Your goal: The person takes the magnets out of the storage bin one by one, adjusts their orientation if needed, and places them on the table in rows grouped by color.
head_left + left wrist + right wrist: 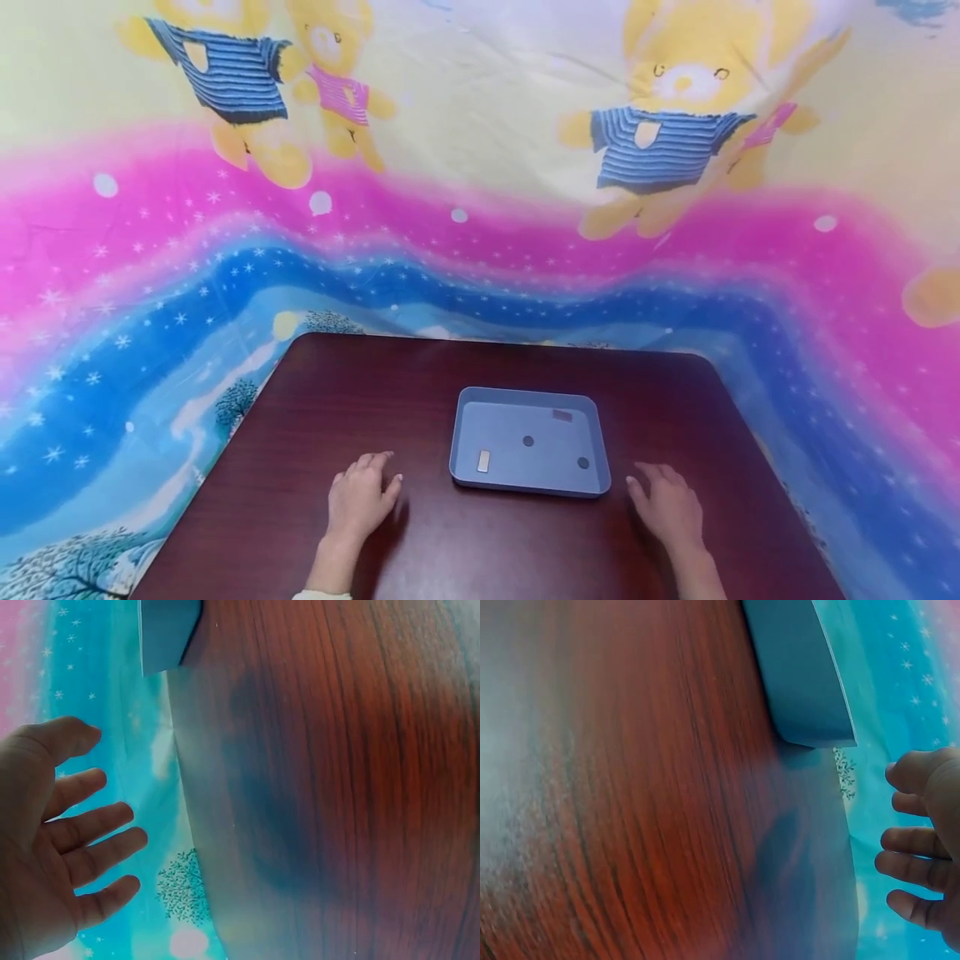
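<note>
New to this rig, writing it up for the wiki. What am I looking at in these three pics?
There's no machine: just a person's bare left hand and right hand. The wide picture comes from a camera on the head; the others from one on each wrist, each showing its own hand. On the brown table sits a blue-grey tray with two dark round pieces and two small rectangular pieces inside. Neither hand holds anything. Behind is bear-printed cloth.
</note>
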Available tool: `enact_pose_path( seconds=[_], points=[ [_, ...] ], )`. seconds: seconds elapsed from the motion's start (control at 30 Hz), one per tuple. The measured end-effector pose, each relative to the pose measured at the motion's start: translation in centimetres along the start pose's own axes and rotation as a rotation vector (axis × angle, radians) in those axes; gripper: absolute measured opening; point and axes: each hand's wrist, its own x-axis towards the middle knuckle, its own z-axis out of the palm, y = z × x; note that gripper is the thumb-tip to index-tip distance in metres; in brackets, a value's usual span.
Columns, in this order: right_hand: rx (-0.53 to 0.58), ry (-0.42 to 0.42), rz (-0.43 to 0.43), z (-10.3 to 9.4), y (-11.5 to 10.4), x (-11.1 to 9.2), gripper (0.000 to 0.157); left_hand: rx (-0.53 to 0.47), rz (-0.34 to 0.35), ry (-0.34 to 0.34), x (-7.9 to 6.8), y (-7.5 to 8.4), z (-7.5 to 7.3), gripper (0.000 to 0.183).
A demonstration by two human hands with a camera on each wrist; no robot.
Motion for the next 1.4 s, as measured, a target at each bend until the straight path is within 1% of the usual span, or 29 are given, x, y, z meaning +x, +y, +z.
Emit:
enact_pose_path(
  seconds=[0.07,0.13,0.2,0.27,0.37,0.47,0.6,0.73,0.97,1.03,1.1,1.2,1.33,1.4],
  points=[
    [0.038,-0.019,0.005,-0.3,-0.1,-0.3,0.039,-0.053,-0.035,-0.045,-0.1,0.2,-0.3,0.042],
    [0.111,-0.042,0.007,-0.7,-0.2,-0.6,0.040,-0.125,-0.086,-0.084,-0.2,0.4,-0.8,0.047],
    [0.199,-0.060,0.014,-1.2,-0.5,-0.7,0.042,-0.213,-0.144,-0.107,-0.4,0.8,-1.1,0.052],
    [0.282,-0.081,0.026,-1.5,-0.7,-0.5,0.044,-0.292,-0.181,-0.110,-0.5,1.2,-1.3,0.055],
    [0.367,-0.128,0.062,-1.7,-1.1,0.1,0.047,-0.381,-0.200,-0.118,-0.6,1.7,-1.0,0.056],
    [0.440,-0.157,0.096,-1.7,-1.5,0.7,0.050,-0.459,-0.213,-0.122,-0.6,2.2,-0.5,0.058],
    [0.549,-0.188,0.138,-1.6,-2.0,1.4,0.057,-0.535,-0.214,-0.099,-0.6,2.8,0.2,0.060],
    [0.623,-0.236,0.178,-1.2,-2.4,2.0,0.068,-0.596,-0.201,-0.078,-0.4,3.5,1.0,0.062],
    [0.792,-0.253,0.191,-0.4,-3.2,3.3,0.070,-0.690,-0.197,-0.110,-0.5,4.7,2.7,0.062],
    [0.818,-0.251,0.191,-0.1,-3.4,3.7,0.071,-0.712,-0.196,-0.119,-0.5,5.0,3.0,0.062],
    [0.832,-0.255,0.188,0.2,-3.7,4.2,0.070,-0.726,-0.188,-0.126,-0.3,5.4,3.2,0.062],
    [0.833,-0.243,0.183,0.7,-3.8,5.1,0.068,-0.714,-0.169,-0.136,-0.1,5.9,3.6,0.062],
    [0.821,-0.274,0.167,1.4,-4.0,6.5,0.071,-0.681,-0.147,-0.137,0.2,6.3,4.2,0.060],
    [0.803,-0.311,0.160,1.6,-4.1,7.3,0.076,-0.671,-0.149,-0.131,0.4,6.4,4.5,0.059]
  ],
)
